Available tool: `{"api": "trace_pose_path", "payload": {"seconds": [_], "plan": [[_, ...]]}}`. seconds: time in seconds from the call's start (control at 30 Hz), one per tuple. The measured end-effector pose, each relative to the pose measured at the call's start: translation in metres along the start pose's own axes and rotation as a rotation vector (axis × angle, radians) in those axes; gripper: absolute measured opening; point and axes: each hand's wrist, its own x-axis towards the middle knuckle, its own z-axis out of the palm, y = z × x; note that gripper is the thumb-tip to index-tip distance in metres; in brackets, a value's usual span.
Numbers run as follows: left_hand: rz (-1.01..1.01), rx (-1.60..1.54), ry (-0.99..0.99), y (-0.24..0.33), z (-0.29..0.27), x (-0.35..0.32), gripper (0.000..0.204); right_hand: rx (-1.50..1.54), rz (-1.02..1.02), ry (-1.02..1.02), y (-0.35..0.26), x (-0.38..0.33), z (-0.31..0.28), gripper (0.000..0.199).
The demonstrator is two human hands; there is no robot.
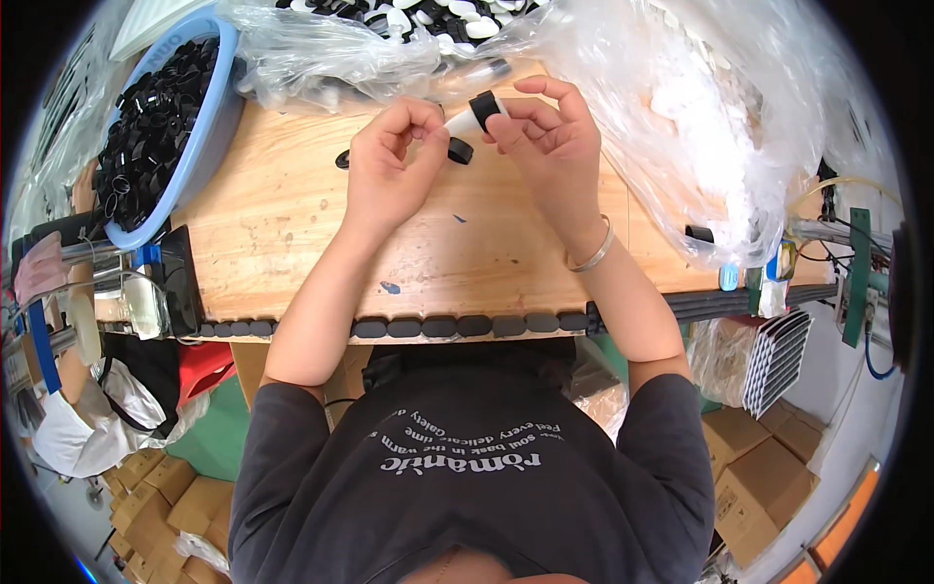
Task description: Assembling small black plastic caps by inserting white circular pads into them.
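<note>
Above the wooden table, both hands are on one small piece: a white tapered part [461,123] with a black ring-like cap [484,111] at its right end. The fingertips of my left hand [396,161] pinch the white end. My right hand [552,136] grips the black cap between thumb and fingers, with its index finger raised and curved. Below the held piece, a loose black ring [460,151] lies on the table. Another black ring [342,159] sits just left of my left hand, partly hidden by it.
On the left stands a blue tub [222,107] full of black rings. Black and white pieces [457,19] heap at the back beside clear plastic [331,58]. A large clear bag [720,146] of white parts fills the right. Black padding [423,327] lines the front edge of the table [282,234].
</note>
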Motion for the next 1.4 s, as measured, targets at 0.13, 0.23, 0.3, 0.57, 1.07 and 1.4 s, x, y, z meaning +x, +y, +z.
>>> {"api": "trace_pose_path", "payload": {"seconds": [0.13, 0.23, 0.3, 0.57, 1.07, 1.4], "plan": [[0.043, 0.118, -0.053, 0.003, 0.004, 0.0, 0.014, -0.317, -0.206, -0.03, -0.001, -0.002, -0.001, 0.036], [0.151, 0.233, -0.084, -0.001, 0.002, 0.002, 0.017, -0.511, -0.356, -0.093, -0.001, -0.005, -0.001, 0.032], [0.217, 0.269, -0.087, -0.005, 0.0, 0.002, 0.019, -0.598, -0.451, -0.121, -0.003, -0.005, 0.0, 0.028], [0.083, 0.118, -0.102, -0.007, 0.001, 0.001, 0.017, -0.54, -0.41, -0.167, -0.009, -0.003, -0.005, 0.017], [0.621, 0.741, -0.007, 0.002, 0.02, -0.002, 0.054, -0.378, -0.102, -0.044, -0.007, -0.007, 0.0, 0.01], [0.692, 0.745, 0.016, -0.003, 0.008, 0.003, 0.056, -0.572, -0.423, -0.023, -0.007, -0.006, 0.007, 0.018]]}}
